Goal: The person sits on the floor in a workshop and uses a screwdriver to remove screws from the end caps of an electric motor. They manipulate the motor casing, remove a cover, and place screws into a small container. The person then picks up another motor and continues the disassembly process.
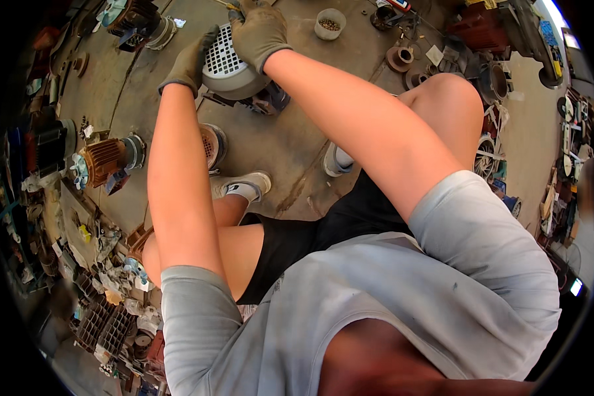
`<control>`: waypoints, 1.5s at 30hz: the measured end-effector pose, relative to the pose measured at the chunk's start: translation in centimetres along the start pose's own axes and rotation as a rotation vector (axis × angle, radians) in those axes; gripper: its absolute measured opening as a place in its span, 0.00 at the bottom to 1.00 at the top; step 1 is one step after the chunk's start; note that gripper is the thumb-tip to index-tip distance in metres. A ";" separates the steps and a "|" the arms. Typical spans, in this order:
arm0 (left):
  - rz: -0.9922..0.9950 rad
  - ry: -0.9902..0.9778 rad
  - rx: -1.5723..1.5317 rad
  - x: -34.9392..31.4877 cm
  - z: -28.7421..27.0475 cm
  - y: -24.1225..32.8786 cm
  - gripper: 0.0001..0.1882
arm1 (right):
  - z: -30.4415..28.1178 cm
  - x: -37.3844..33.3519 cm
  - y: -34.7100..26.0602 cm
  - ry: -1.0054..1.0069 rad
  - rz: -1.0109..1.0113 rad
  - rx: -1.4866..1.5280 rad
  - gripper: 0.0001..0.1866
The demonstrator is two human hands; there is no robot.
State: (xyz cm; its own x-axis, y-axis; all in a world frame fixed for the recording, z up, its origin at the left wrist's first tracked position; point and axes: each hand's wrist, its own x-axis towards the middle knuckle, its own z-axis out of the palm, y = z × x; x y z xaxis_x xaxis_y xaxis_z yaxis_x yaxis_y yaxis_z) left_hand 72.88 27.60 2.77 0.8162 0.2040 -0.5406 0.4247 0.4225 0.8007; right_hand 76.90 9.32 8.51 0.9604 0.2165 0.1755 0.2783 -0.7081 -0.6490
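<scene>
A grey motor fan cover [231, 79] with a square-holed grille sits ahead of me, with dark motor parts showing beneath its near edge. My left hand [186, 66], in a dirty work glove, is closed against the left side of this cover. My right hand [259, 32], gloved too, is over the cover's far right side. Its fingers are curled at the top edge of the picture, where a thin yellowish thing shows beside them. What the right fingers hold is mostly hidden.
A tub of small parts [330, 24] stands on the concrete floor beyond my right hand. On the left lie a copper-coloured motor [102, 164] and another motor [132, 16]. A round perforated cover [212, 146] is near my foot. Scrap and metal parts line both sides.
</scene>
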 end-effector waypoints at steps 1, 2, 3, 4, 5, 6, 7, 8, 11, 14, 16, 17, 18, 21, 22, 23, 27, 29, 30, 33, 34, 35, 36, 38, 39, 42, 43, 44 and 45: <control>0.012 0.007 -0.043 0.8 -0.7 -0.2 0.22 | -0.3 0.3 -0.1 -0.035 -0.022 0.042 0.20; 0.012 0.022 -0.086 0.5 -0.5 -0.2 0.22 | -0.2 0.9 0.1 -0.036 -0.054 0.045 0.21; 0.011 0.038 -0.128 0.0 -0.2 -0.5 0.22 | -0.2 1.2 0.3 -0.038 -0.088 0.049 0.21; 0.003 0.042 -0.167 -0.4 1.0 -0.7 0.22 | 0.0 1.5 1.4 -0.033 -0.108 0.045 0.21; -0.023 0.078 -0.117 -1.6 1.8 -0.6 0.17 | 0.2 1.7 2.0 -0.010 -0.149 0.041 0.22; 0.006 0.063 -0.109 -1.5 1.6 -1.8 0.21 | 0.3 1.3 2.9 -0.007 -0.163 0.050 0.22; 0.022 0.083 -0.060 -2.2 0.9 -3.3 0.22 | -0.2 0.3 3.4 -0.019 -0.179 0.069 0.22; 0.035 0.089 -0.013 -2.9 1.2 -4.8 0.24 | -1.2 -0.8 4.6 -0.023 -0.190 0.078 0.22; 0.230 0.158 0.260 -7.6 5.7 -8.3 0.33 | -4.5 -2.8 9.5 -0.015 -0.143 0.159 0.21; 0.299 0.231 0.349 -14.0 10.6 -10.9 0.45 | -6.9 -5.6 12.8 -0.049 -0.089 0.170 0.21; 0.258 0.316 0.401 -18.3 13.2 -11.3 0.47 | -9.0 -7.5 13.0 -0.089 -0.128 0.154 0.21; 0.282 0.365 0.451 -18.9 12.9 -12.3 0.46 | -10.0 -7.9 11.7 -0.215 -0.071 0.107 0.21; 0.305 0.413 0.501 -19.1 12.4 -13.5 0.45 | -10.3 -8.3 10.6 -0.221 -0.098 0.083 0.21; 0.396 0.436 0.347 -18.3 11.0 -14.0 0.43 | -9.9 -7.8 7.6 -0.169 -0.189 0.010 0.20; 0.327 0.296 0.254 -17.8 10.3 -13.4 0.44 | -9.1 -7.2 7.4 -0.142 -0.136 0.061 0.20; 0.273 0.343 0.346 -16.4 7.8 -13.4 0.43 | -8.2 -6.7 6.5 -0.123 -0.091 0.124 0.20; 0.011 0.435 0.220 -15.5 4.9 -9.0 0.44 | -6.2 -9.3 6.6 0.029 0.045 0.304 0.20; -0.033 0.439 0.137 -15.8 0.9 -7.2 0.41 | -6.1 -13.0 5.7 0.055 0.035 0.374 0.19; -0.066 0.460 0.132 -16.1 0.2 -6.6 0.41 | -6.0 -14.7 6.1 0.066 0.016 0.423 0.19; 0.032 0.474 0.101 -16.1 2.7 -6.6 0.41 | -4.6 -17.5 9.3 0.068 0.201 0.700 0.18; 0.047 0.468 0.113 -15.9 3.0 -7.1 0.41 | -4.7 -18.5 9.3 0.033 0.297 0.823 0.16; 0.062 0.461 0.126 -15.8 3.3 -7.7 0.41 | -4.8 -19.7 9.3 -0.002 0.394 0.946 0.15; 0.068 0.473 0.155 -15.7 3.8 -8.5 0.40 | -4.9 -20.6 9.3 -0.035 0.493 1.068 0.14; 0.083 0.478 0.220 -16.2 7.0 -9.5 0.40 | -5.2 -21.9 9.4 -0.036 0.682 1.111 0.12; 0.117 0.505 0.238 -16.6 9.2 -9.6 0.38 | -5.5 -22.3 9.7 -0.032 0.773 1.132 0.12; 0.153 0.684 0.344 -14.0 2.1 -11.4 0.38 | -7.1 -24.3 5.7 -0.232 0.814 1.152 0.11; 0.109 0.594 0.281 -15.1 6.5 -10.2 0.36 | -8.3 -24.5 8.0 -0.210 0.806 1.134 0.11; 0.096 0.539 0.240 -16.5 6.9 -9.3 0.36 | -9.1 -25.3 8.0 -0.242 0.783 1.147 0.12; 0.083 0.491 0.201 -17.6 6.7 -8.6 0.35 | -9.6 -26.0 7.9 -0.282 0.760 1.161 0.13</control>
State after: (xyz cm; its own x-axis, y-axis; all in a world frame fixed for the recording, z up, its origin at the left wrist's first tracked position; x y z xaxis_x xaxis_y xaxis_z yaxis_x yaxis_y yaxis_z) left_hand 57.47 14.46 7.15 0.5912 0.6389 -0.4923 0.4725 0.2203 0.8534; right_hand 54.25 -8.35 5.93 0.7941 0.2617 -0.5486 -0.6013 0.2063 -0.7719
